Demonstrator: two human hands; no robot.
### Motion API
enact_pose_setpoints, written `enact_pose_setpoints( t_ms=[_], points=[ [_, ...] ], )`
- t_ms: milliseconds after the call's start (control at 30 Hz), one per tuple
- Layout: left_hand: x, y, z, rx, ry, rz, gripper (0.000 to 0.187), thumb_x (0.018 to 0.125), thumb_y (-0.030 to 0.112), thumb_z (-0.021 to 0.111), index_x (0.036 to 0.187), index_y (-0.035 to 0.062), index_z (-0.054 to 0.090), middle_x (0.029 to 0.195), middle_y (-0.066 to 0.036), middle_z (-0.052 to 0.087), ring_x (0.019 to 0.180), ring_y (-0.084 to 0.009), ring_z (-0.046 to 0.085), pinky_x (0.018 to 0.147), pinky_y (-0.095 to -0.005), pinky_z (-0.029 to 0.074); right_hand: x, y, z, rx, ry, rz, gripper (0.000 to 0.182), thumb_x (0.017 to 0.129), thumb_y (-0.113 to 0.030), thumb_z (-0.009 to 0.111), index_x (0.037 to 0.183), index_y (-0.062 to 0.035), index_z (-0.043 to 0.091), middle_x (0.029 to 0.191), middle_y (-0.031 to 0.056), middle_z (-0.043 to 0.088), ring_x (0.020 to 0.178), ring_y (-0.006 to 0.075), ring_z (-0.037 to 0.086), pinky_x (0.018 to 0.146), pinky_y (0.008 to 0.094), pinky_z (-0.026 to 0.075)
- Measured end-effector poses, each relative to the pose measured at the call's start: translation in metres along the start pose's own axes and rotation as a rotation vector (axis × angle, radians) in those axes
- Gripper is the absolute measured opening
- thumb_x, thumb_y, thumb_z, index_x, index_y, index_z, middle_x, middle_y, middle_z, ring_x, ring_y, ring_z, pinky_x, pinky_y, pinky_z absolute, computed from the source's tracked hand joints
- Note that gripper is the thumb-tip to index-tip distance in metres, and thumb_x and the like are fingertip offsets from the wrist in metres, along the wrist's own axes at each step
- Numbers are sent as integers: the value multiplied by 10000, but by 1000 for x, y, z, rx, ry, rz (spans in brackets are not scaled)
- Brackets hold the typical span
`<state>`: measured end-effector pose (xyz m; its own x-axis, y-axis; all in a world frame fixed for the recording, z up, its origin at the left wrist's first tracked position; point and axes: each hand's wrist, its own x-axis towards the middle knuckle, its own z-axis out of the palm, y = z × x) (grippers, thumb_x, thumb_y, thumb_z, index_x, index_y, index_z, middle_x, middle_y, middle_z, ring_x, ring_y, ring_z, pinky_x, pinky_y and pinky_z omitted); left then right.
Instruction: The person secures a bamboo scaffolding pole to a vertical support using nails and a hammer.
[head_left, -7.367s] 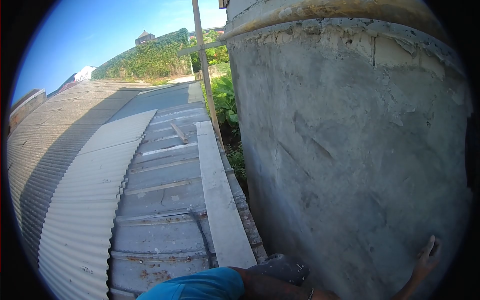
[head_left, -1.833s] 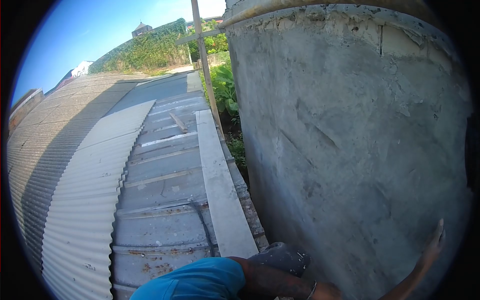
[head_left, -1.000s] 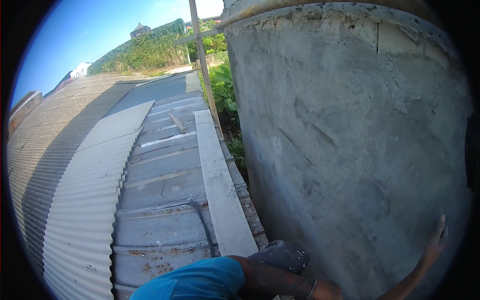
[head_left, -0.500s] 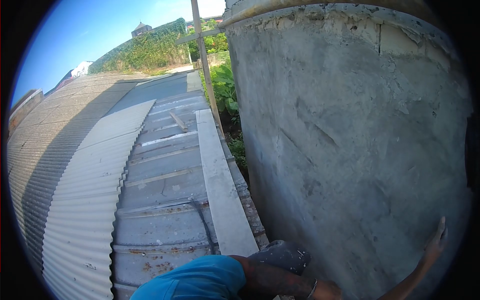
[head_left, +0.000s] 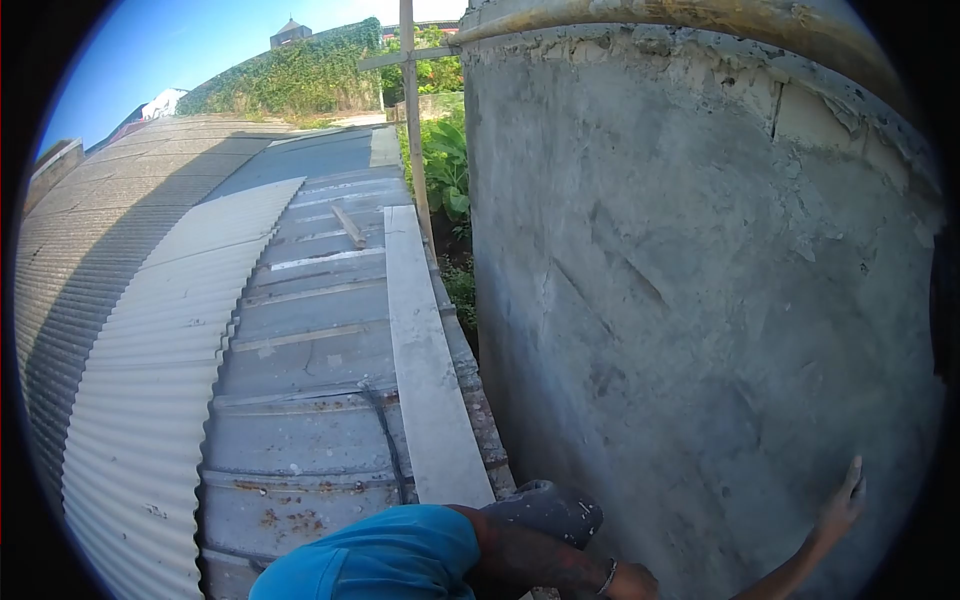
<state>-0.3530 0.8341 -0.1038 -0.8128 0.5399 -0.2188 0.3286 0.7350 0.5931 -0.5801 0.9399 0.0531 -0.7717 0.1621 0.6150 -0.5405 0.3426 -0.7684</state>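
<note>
A grey plastered wall (head_left: 640, 330) fills the right side of the head view. Against its lower right part, or very close to it, is my right hand (head_left: 842, 500), seen edge-on with an outstretched finger pointing up. A small dark patch shows beside the fingers; I cannot make out whether it is shadow or an object. My left arm, in a blue sleeve (head_left: 380, 555), reaches across the bottom. A bracelet (head_left: 608, 577) circles its wrist. My left hand (head_left: 635, 582) is at the lower frame edge, near the wall's foot, with its fingers out of sight.
To the left runs a metal sheet roof (head_left: 300, 430) with rust spots, beside corrugated panels (head_left: 160, 350). A long pale board (head_left: 430, 370) lies along the roof edge. Plants grow in the gap by the wall. A wooden post (head_left: 413, 130) stands there. A dark strip (head_left: 388, 430) lies nearby.
The view has tilted and shifted slightly, showing more of the wall's top edge. My right hand has moved a little to the left along the wall. My left arm keeps nearly the same pose.
</note>
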Motion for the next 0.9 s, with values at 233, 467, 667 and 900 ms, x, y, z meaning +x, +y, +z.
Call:
enact_pose_setpoints(
  t_ms=[233,467,667,900],
  points=[
    [-23,15,-24,-97,-193,-36,595,869,370,620,1307,15,430,1382,-241,429,1316,-381,403,1099,-498,301,-10,-27,-8,91,-110,140,509,953,-385,598,600,-131,333,519,-57,288,446,43,251,427,267,186],
    [-7,31,-16,-91,-241,50,613,888,396,591,1345,30,413,1388,-252,421,1331,-386,380,1095,-493,302,-16,-43,-33,219,-226,131,393,957,-352,587,679,-107,455,555,-18,412,489,80,399,463,245,299],
    [0,55,-20,-85,-230,92,595,899,400,577,1331,19,429,1312,-240,477,1247,-378,465,1048,-473,362,-10,-59,-86,280,-125,-6,303,960,-324,572,798,-69,553,839,44,591,762,120,548,609,246,392],
    [14,72,2,-110,97,363,563,899,363,606,1315,8,470,1162,-196,521,1067,-349,559,913,-440,450,-15,-97,-136,370,167,-322,418,921,-412,605,1001,-2,625,1072,118,615,908,163,566,663,270,432]
  ],
)
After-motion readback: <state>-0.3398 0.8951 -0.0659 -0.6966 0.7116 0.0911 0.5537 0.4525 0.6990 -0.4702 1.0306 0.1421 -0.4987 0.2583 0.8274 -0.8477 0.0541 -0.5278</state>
